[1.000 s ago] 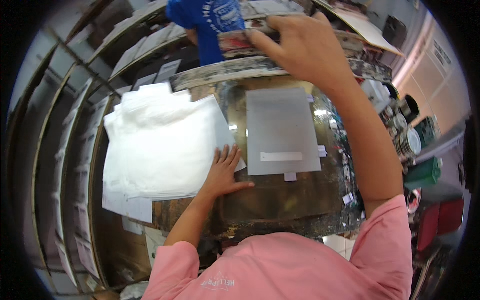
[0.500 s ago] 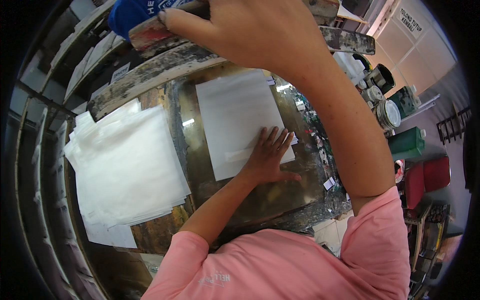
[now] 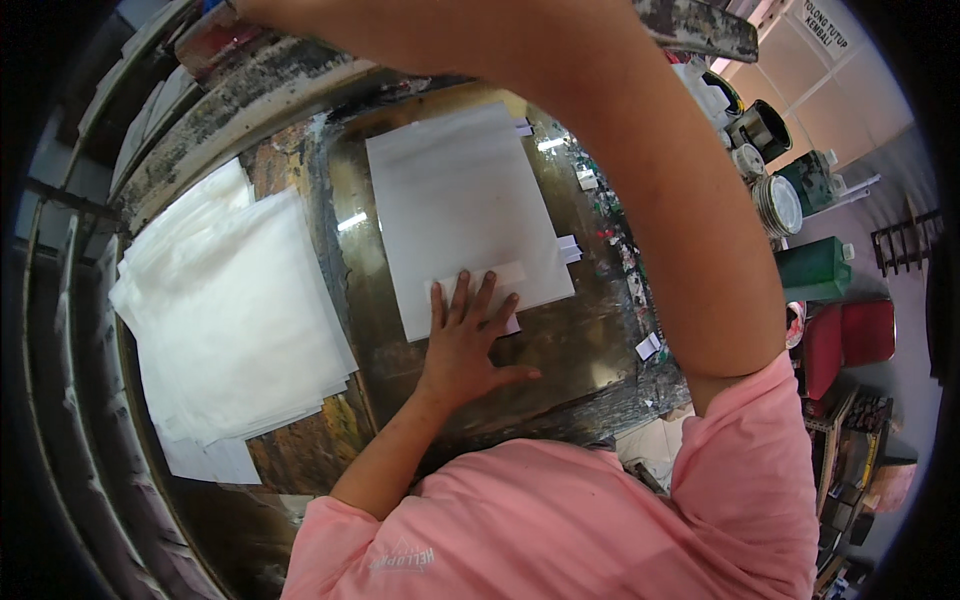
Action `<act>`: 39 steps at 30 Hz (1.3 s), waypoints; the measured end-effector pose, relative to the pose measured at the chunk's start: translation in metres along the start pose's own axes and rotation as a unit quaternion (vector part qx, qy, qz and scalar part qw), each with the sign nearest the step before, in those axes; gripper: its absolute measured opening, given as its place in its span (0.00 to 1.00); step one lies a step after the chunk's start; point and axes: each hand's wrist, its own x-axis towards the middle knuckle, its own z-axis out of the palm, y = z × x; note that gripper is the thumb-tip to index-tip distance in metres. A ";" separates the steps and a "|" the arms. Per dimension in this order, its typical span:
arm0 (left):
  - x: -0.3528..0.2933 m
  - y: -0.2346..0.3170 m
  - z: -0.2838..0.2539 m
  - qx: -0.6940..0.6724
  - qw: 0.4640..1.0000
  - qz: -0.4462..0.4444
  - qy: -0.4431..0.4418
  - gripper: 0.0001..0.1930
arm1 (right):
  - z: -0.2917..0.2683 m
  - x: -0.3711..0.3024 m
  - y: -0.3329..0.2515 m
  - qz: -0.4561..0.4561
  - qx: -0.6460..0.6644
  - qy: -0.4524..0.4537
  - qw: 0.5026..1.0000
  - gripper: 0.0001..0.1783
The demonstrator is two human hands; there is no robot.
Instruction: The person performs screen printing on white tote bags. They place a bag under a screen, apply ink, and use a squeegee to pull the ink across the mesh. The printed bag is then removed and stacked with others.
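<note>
A pale sheet of paper (image 3: 465, 200) lies flat on the dark, glossy tabletop (image 3: 560, 380). At its near edge rests my left hand (image 3: 460, 345), fingers spread, fingertips on the paper and the palm over the tabletop. Small white tabs (image 3: 569, 249) sit along the sheet's edges. My right arm reaches up across the right side. Its hand (image 3: 350, 28) is at the top edge beside a paint-stained wooden bar (image 3: 225, 50); the fingers are cut off or hidden, so its grip does not show.
Left of the sheet is a stack of thin white sheets (image 3: 230, 310). A worn wooden beam (image 3: 235, 130) crosses behind it. Racks (image 3: 95, 330) line the far left. Paint cans (image 3: 778, 205) and a green jerrycan (image 3: 812, 268) stand on the right, near a red chair (image 3: 850, 335).
My left hand has slid left and nearer along the sheet, from its right corner to the near edge. My right hand has gone further up and left, partly out of view. The view has shifted.
</note>
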 end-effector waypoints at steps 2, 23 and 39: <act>0.000 0.000 -0.002 -0.005 1.000 -0.002 0.004 0.58 | 0.003 0.000 -0.002 -0.004 -0.051 -0.002 0.999 0.32; -0.081 -0.065 -0.153 -0.577 0.725 -0.176 0.332 0.60 | 0.057 -0.131 -0.013 -0.047 -0.003 -0.065 0.997 0.37; -0.135 -0.084 -0.011 -0.126 0.917 -0.268 0.265 0.69 | 0.289 -0.070 0.135 -0.068 0.092 -0.182 0.976 0.26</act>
